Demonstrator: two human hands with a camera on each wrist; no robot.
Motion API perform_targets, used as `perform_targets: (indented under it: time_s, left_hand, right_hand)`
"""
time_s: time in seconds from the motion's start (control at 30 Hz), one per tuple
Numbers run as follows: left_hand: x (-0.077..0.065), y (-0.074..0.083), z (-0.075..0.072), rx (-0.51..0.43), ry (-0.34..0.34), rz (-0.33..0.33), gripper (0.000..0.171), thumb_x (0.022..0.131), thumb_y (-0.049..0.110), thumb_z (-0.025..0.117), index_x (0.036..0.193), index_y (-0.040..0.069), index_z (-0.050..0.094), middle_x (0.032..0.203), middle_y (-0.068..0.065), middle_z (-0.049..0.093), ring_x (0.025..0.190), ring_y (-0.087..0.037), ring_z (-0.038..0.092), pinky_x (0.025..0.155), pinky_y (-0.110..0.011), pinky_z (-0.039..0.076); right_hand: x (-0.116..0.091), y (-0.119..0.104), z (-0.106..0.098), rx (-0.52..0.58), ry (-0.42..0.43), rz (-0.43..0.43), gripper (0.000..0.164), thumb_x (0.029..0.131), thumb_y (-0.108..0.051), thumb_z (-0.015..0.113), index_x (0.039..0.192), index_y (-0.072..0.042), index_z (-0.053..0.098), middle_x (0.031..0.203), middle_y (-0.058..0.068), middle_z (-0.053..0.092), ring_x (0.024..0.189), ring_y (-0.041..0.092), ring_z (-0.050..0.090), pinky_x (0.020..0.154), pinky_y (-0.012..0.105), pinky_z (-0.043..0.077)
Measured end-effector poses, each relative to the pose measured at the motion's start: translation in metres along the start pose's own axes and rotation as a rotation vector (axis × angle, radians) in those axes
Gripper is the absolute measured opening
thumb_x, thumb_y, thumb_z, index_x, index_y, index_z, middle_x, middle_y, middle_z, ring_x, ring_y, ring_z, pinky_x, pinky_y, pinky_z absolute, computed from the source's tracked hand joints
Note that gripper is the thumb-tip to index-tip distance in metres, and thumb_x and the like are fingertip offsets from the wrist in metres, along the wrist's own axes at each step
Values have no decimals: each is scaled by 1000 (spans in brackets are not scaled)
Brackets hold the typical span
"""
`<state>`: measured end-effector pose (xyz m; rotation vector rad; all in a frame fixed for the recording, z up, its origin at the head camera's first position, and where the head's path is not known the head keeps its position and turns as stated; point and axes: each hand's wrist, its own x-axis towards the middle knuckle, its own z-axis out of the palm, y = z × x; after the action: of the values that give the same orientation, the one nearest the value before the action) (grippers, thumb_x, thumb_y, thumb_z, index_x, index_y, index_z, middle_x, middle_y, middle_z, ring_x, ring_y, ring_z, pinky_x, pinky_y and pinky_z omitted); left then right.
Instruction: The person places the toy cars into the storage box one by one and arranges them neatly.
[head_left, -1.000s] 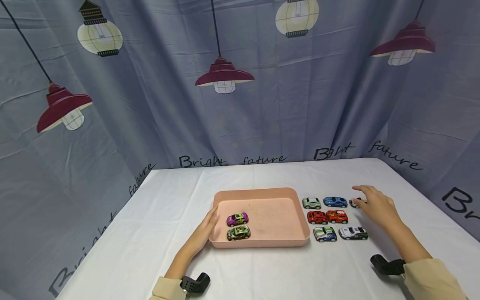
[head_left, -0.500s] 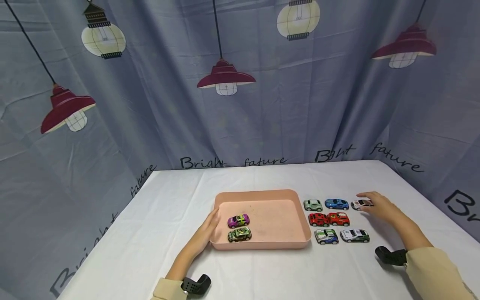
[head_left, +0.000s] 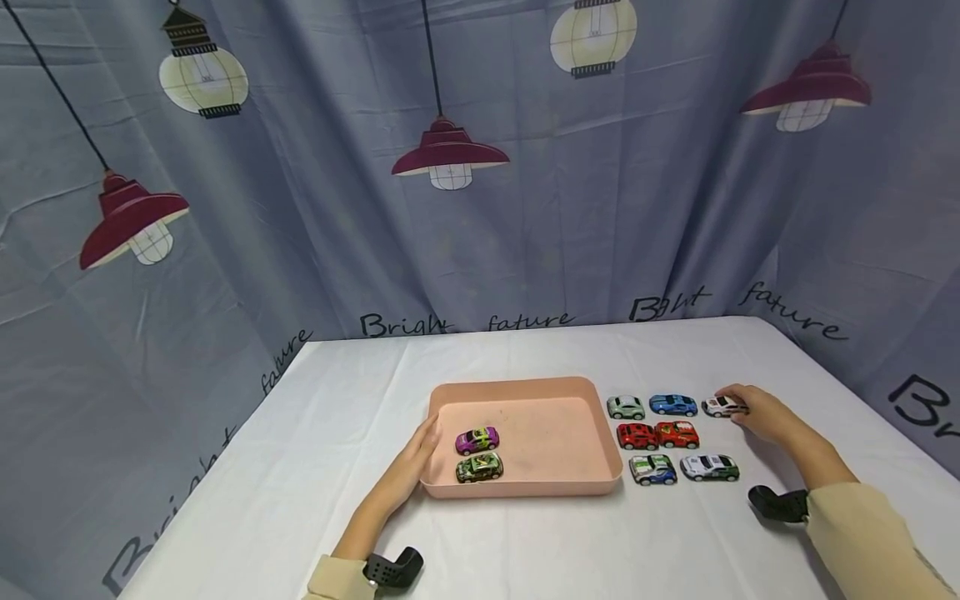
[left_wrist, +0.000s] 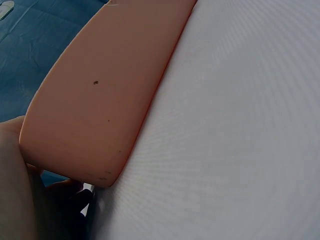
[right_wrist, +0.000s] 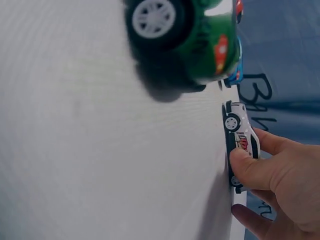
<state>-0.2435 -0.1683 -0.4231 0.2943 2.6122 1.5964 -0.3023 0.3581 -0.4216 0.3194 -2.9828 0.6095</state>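
Observation:
My right hand (head_left: pixel 763 414) pinches a small white toy car (right_wrist: pixel 243 131) at the far right of the toy cars. In the right wrist view the thumb presses the near side of this car, and the index finger lies behind it. My left hand (head_left: pixel 411 460) rests along the left wall of a shallow pink tray (head_left: pixel 551 457), its fingers mostly straight. From the left wrist the tray's front wall (left_wrist: pixel 100 95) fills much of the view, with fingers low at its corner. Inside the tray sit a purple-and-yellow toy car (head_left: pixel 477 440) and a camouflage-green toy car (head_left: pixel 479 467).
Right of the tray stand a pale green car (head_left: pixel 626 407), a blue car (head_left: pixel 673 405), two red cars side by side, a white-blue-green car (head_left: pixel 652 470) and a white-and-green car (head_left: pixel 708 467). A white cloth (head_left: pixel 525 542) covers the table; a patterned curtain (head_left: pixel 525 242) hangs behind.
My right hand has come down beside the white toy car, and its thumb and fingers have closed on it. My left hand stays at the tray.

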Motion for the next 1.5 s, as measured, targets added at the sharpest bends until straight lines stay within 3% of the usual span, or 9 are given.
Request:
perform_targets:
  time_s: [0.1, 0.27, 0.53, 0.77, 0.93, 1.03, 1.2, 1.4, 1.5]
  left_hand:
    - [-2, 2, 0, 1, -2, -3, 53, 99, 38, 29, 146, 14, 21, 149, -19, 24, 133, -43, 26, 106, -64, 16]
    - [10, -23, 3, 8, 14, -1, 51, 98, 40, 30, 145, 22, 22, 149, -14, 25, 133, -41, 28, 106, -64, 16]
    - [11, -22, 1, 9, 10, -4, 52, 98, 42, 29, 146, 23, 21, 150, -12, 25, 134, -40, 26, 107, -63, 15]
    - [12, -22, 1, 7, 9, 2, 52, 98, 42, 28, 146, 22, 20, 150, -14, 22, 134, -42, 25, 105, -65, 15]
    - [11, -23, 3, 5, 12, -11, 52, 98, 43, 29, 145, 24, 21, 151, -12, 22, 134, -41, 26, 106, -64, 14]
    - [11, -23, 3, 7, 14, -5, 52, 98, 42, 30, 145, 24, 21, 150, -12, 23, 134, -41, 26, 106, -64, 15]
    - [10, -22, 3, 14, 16, -1, 52, 98, 42, 29, 145, 24, 21, 150, -13, 24, 133, -41, 28, 105, -65, 16]
    - [11, -22, 3, 11, 14, 1, 51, 98, 42, 29, 145, 23, 21, 150, -13, 25, 133, -40, 28, 106, -64, 16]
    - [10, -22, 3, 9, 11, 4, 51, 98, 42, 29, 145, 23, 21, 150, -12, 25, 134, -40, 28, 106, -64, 15]
  right_hand:
    - [0, -1, 2, -7, 14, 17, 30, 79, 10, 55, 109, 15, 50, 108, 40, 49, 104, 56, 43, 87, 63, 36]
    - [-2, -3, 2, -34, 19, 66, 30, 81, 7, 55, 110, 12, 50, 111, 39, 49, 106, 56, 41, 89, 64, 35]
    - [-8, -7, -4, -46, 26, 137, 36, 86, -4, 55, 118, 9, 45, 112, 36, 49, 103, 53, 42, 83, 67, 35]
    - [-11, -21, -9, 16, 101, 62, 38, 87, -7, 56, 119, 12, 45, 113, 38, 46, 105, 54, 43, 84, 64, 36]
    - [-10, -39, -13, 49, 122, 20, 38, 89, -8, 54, 119, 13, 46, 109, 37, 49, 98, 48, 48, 79, 58, 41]
    - [-9, -53, -17, 55, 136, 19, 39, 91, -12, 53, 121, 12, 46, 101, 31, 52, 86, 36, 51, 69, 47, 43]
    - [-8, -77, -22, 60, 182, -13, 38, 91, -13, 54, 120, 10, 48, 91, 20, 52, 77, 24, 45, 60, 32, 37]
    - [-11, -104, -26, 80, 205, -37, 37, 89, -13, 57, 120, 7, 50, 96, 21, 52, 79, 24, 45, 61, 31, 38]
    - [-11, -117, -26, 100, 180, -26, 39, 89, -15, 57, 122, 5, 49, 103, 23, 52, 87, 31, 48, 68, 40, 46]
